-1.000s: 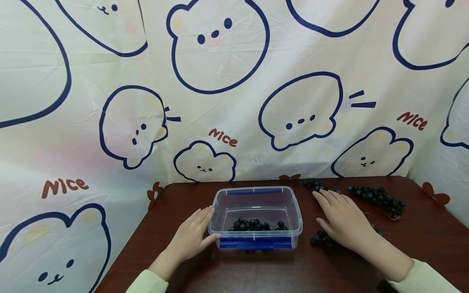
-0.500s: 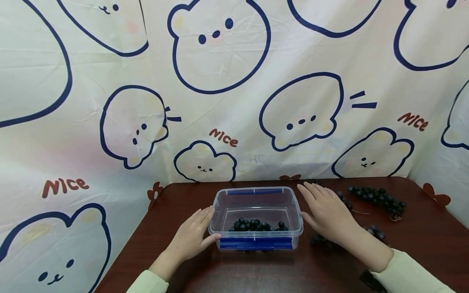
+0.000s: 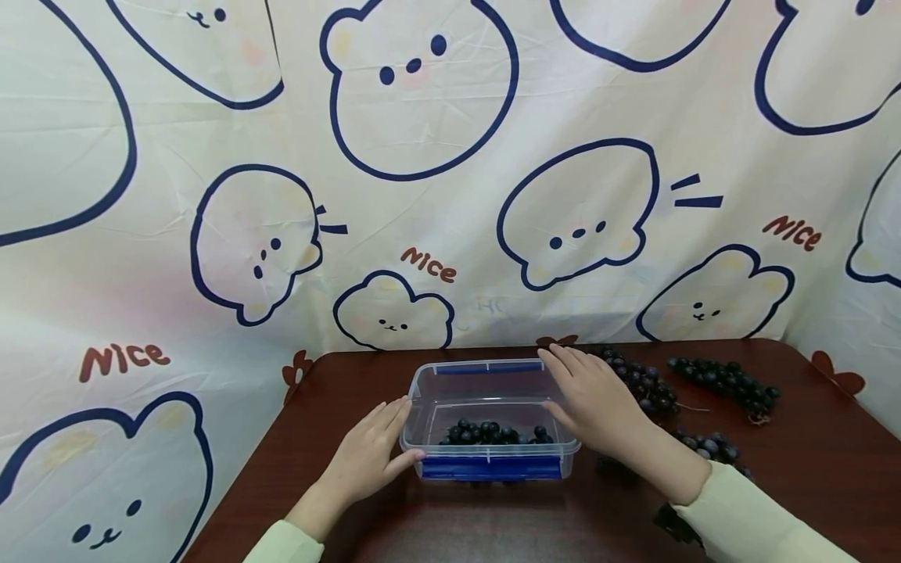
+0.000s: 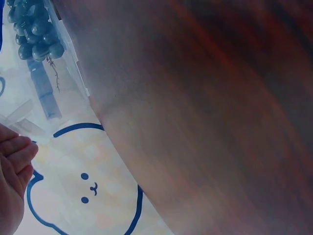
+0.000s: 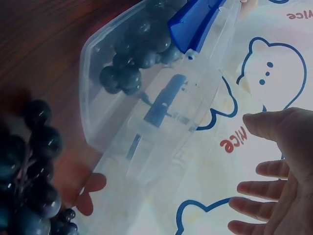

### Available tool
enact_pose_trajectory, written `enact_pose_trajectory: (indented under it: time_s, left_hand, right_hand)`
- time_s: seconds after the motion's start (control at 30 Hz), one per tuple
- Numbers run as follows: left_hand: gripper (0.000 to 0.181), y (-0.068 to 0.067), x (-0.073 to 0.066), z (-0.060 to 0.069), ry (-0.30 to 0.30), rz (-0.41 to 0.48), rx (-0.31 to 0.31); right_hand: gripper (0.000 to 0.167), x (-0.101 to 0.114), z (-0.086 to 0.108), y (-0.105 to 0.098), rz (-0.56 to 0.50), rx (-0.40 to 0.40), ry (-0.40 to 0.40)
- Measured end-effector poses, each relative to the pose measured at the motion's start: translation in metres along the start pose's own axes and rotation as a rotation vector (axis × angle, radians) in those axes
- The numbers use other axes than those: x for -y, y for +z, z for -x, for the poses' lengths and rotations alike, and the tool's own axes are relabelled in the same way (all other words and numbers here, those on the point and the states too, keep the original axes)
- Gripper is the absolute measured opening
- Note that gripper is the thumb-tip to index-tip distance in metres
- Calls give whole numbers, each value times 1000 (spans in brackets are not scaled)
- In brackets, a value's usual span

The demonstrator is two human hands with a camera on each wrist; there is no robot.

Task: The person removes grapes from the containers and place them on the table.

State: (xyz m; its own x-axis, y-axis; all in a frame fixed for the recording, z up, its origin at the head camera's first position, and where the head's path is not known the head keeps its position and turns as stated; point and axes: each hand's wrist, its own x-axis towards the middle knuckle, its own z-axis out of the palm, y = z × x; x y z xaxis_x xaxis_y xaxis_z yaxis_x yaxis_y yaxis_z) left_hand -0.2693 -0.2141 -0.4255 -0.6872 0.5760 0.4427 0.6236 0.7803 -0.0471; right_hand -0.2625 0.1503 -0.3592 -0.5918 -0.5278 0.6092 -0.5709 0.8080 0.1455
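Observation:
A clear plastic box (image 3: pixel 493 450) with blue latches stands lidless on the table, holding a bunch of dark grapes (image 3: pixel 486 432). Along its left side rests my left hand (image 3: pixel 369 450), thumb at the front corner and fingers fairly straight; the left wrist view catches only the fingers (image 4: pixel 19 159) at its edge. My right hand (image 3: pixel 598 395) is at the box's right rim, covering part of it. In the right wrist view its spread fingers (image 5: pixel 254 208) hold nothing, and whether they touch the box is unclear.
Right of the box lie more dark grapes: one bunch (image 3: pixel 644 383) behind the right hand, another (image 3: pixel 725 381) at the far right, and a third (image 3: pixel 711 447) partly under the right forearm. A cartoon-printed cloth (image 3: pixel 479 219) hangs behind the brown table (image 3: pixel 394 524).
My right hand has moved left, from above the grapes to the box's right rim, uncovering more of the grapes behind it. The left hand and the box look unmoved.

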Motion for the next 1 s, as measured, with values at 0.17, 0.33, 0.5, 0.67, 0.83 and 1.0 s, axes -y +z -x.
enact_pose_trajectory:
  time_s: [0.17, 0.33, 0.5, 0.67, 0.83, 1.0]
  left_hand:
    - [77, 0, 0, 1, 1, 2, -10]
    - [77, 0, 0, 1, 1, 7, -12]
    - [77, 0, 0, 0, -1, 15, -19]
    - [77, 1, 0, 1, -9, 22, -17]
    - [77, 3, 1, 1, -5, 11, -31]
    - [78, 2, 0, 1, 2, 3, -31]
  right_hand:
    - [74, 8, -9, 5, -32, 37, -6]
    - [74, 13, -18, 11, -76, 73, -19]
    - [71, 19, -26, 18, -101, 135, -41]
    - [69, 26, -33, 22, -197, 222, -29]
    - [69, 32, -39, 28, -303, 294, -12]
    - [68, 38, -43, 35, -386, 401, 36]
